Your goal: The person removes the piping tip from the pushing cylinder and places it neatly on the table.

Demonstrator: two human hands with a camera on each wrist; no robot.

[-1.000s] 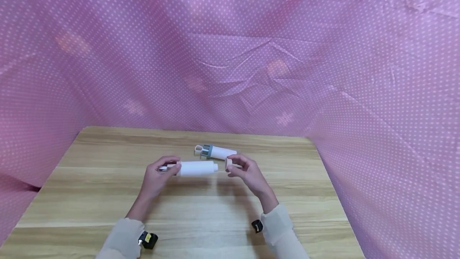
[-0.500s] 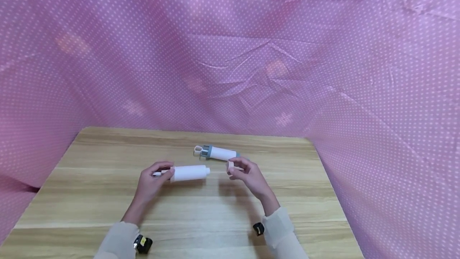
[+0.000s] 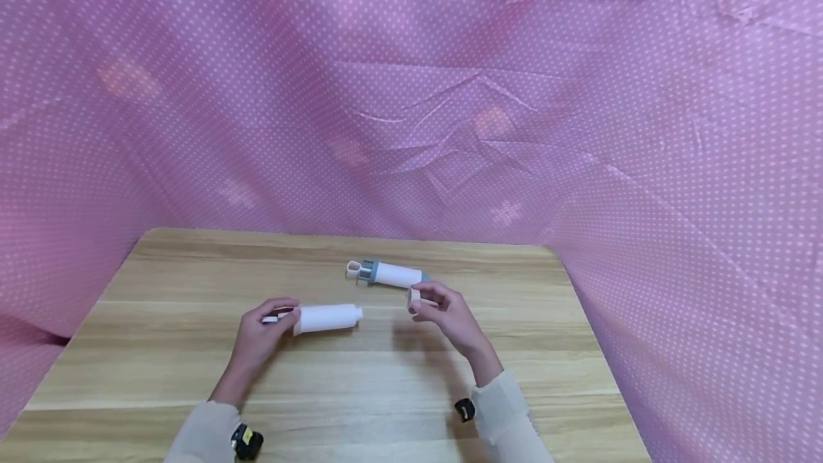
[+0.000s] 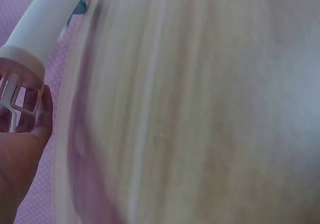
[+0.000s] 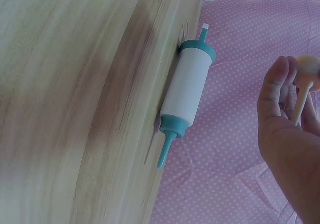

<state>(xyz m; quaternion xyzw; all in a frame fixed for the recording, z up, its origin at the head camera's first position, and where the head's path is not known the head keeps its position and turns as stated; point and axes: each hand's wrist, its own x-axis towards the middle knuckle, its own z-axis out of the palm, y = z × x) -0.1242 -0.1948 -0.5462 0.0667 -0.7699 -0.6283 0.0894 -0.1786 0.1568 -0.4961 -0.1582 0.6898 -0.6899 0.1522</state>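
My left hand (image 3: 259,334) grips the pale collar end of a white cylinder (image 3: 329,317), whose narrow neck points right. In the left wrist view the cylinder (image 4: 42,21) has an open-frame pale pink end, with the left hand (image 4: 22,159) around it. My right hand (image 3: 452,318) pinches a small pale cap (image 3: 414,297) with a thin stem, apart from the cylinder. The right wrist view shows the right hand (image 5: 285,129) and the cap's stem (image 5: 302,101) between its fingers.
A second white cylinder (image 3: 398,275) with teal ends lies on the wooden table (image 3: 360,391), just behind the right hand. Pink dotted cloth (image 3: 411,91) hangs behind the table and at both sides.
My left hand has moved left and toward me with the white cylinder, widening the gap to the cap. The right hand, still pinching the cap, has shifted only slightly.
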